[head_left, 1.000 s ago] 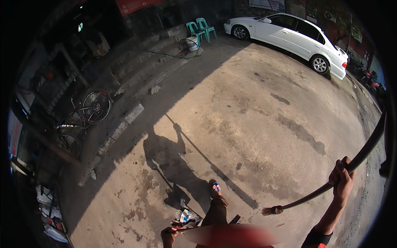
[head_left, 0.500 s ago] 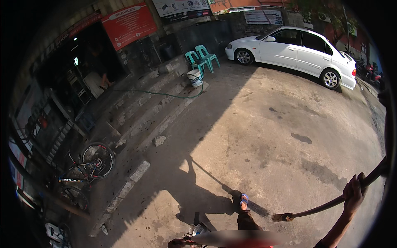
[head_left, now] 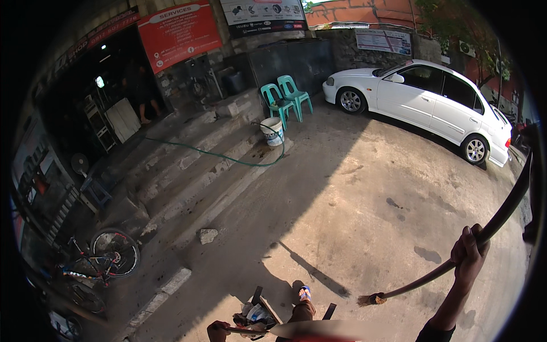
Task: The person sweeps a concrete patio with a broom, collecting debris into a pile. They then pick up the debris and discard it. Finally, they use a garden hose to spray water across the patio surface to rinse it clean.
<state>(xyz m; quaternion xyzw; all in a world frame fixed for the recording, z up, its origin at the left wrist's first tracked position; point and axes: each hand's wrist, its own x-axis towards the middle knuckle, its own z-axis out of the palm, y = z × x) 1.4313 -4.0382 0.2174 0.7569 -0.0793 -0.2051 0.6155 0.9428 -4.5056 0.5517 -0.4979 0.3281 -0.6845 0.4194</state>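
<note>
At your far left a bicycle point(head_left: 103, 261) lies near the steps; beyond it, a dim person point(head_left: 135, 85) stands in the dark doorway; right of that hangs a red sign point(head_left: 181, 35), with a pale concrete block point(head_left: 162, 299) lower down on the ground and a loose stone point(head_left: 208, 236) past its end; a green hose point(head_left: 216, 155) runs across the steps; at the lower edge your left hand point(head_left: 217, 331) has its fingers wrapped round a thin handle point(head_left: 246, 331); just right of it sits the dustpan point(head_left: 257, 295), with crumpled litter point(head_left: 256, 313) in it; farther off stand a white bucket point(head_left: 272, 134) and two green chairs point(head_left: 292, 98); your foot in a blue sandal point(head_left: 305, 293) is just right of the dustpan; the broom point(head_left: 421, 279) slants up rightward from its bristles point(head_left: 371, 299), which are at or just above the sunlit floor, and you cannot tell which from here; a white car point(head_left: 419, 102) is parked behind; your right hand point(head_left: 470, 252) grips the broom's stick, its fingers closed round it.
</note>
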